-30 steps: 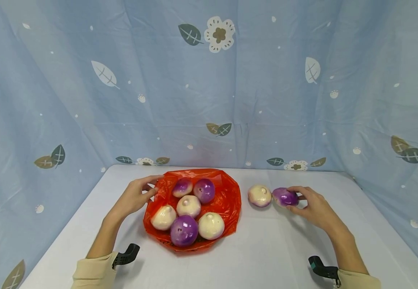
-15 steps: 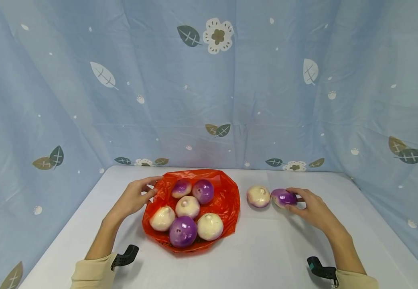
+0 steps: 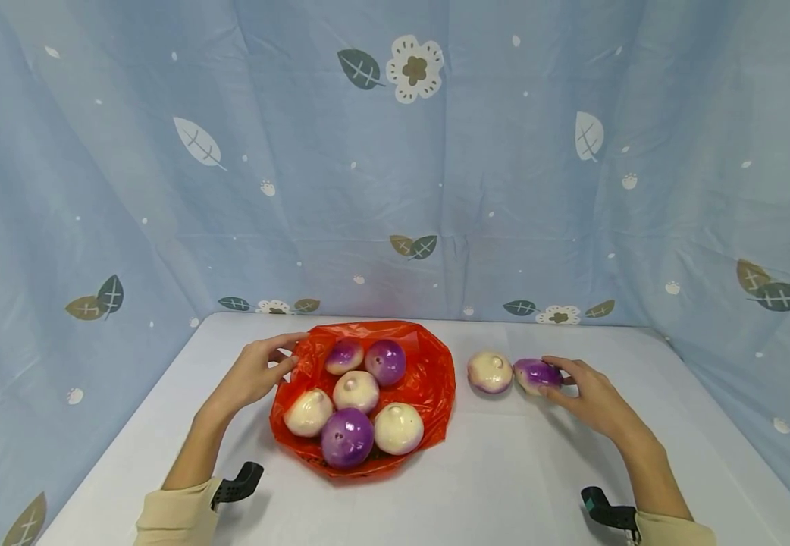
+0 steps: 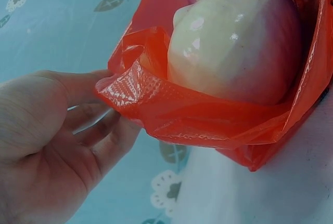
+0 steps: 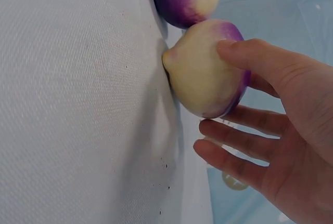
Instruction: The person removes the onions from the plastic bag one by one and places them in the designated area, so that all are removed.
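My left hand (image 3: 250, 370) pinches the left edge of a red plastic bag (image 3: 439, 371), which lies wide open. In the left wrist view the thumb and fingers (image 4: 112, 135) meet at a folded corner of the bag (image 4: 208, 122). Several purple-and-white turnips sit inside, among them a purple one (image 3: 347, 437) at the front and a pale one (image 4: 234, 47) near my left hand. To the right, my right hand (image 3: 596, 394) holds another turnip (image 3: 534, 374) between thumb and fingers, its pale pointed end (image 5: 200, 73) resting low at the table.
Touching or nearly touching the held turnip, one more turnip (image 3: 490, 371) stands on the white table (image 3: 490, 485), between it and the bag. A blue patterned curtain (image 3: 286, 189) hangs behind and along both sides of the table.
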Demonstrator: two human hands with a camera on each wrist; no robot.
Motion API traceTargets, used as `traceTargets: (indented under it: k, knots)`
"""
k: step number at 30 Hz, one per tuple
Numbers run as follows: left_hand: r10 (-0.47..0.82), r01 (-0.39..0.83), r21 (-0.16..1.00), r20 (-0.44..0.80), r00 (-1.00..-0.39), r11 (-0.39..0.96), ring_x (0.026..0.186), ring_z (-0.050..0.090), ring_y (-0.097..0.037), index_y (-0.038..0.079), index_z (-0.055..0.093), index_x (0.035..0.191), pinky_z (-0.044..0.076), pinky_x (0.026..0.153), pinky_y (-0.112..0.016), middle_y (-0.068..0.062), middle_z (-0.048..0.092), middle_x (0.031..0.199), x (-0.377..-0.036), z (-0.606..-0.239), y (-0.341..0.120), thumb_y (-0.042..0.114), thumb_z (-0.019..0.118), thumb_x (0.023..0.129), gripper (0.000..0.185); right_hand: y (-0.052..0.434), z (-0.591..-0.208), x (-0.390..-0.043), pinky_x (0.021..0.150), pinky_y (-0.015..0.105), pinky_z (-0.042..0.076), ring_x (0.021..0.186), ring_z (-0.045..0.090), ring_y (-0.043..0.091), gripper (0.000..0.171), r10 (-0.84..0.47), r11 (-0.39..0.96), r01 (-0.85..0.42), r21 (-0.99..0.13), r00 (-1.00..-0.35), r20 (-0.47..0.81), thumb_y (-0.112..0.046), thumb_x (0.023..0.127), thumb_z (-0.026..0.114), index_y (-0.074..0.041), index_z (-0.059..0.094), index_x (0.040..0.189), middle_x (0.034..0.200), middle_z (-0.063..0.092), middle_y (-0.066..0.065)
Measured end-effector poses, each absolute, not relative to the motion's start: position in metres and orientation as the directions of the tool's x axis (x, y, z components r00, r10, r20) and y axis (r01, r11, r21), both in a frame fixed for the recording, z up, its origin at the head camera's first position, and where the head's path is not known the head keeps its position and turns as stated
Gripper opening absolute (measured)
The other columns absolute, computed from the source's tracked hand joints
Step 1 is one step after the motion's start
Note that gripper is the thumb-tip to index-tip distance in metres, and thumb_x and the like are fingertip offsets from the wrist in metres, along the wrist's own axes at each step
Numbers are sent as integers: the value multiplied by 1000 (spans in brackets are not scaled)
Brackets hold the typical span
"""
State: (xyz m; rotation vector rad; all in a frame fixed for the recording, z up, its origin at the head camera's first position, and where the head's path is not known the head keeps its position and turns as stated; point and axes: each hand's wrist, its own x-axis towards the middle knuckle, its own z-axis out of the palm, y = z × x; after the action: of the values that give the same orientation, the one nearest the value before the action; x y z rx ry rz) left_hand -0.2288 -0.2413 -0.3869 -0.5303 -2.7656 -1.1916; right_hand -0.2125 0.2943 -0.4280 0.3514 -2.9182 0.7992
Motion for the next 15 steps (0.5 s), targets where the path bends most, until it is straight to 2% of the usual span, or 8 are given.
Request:
traceTargets:
  k: [15]
  knots:
    - [280, 340, 683, 202, -939, 646, 79, 67, -21, 8, 57, 136, 57, 58, -23, -20, 67, 111, -228, -386, -241, 1, 60, 94, 43, 296, -424, -209, 82, 55, 57, 107, 64, 42, 57, -202, 831, -261, -491, -964, 171, -32, 89, 71, -7, 53, 137, 127, 59, 24]
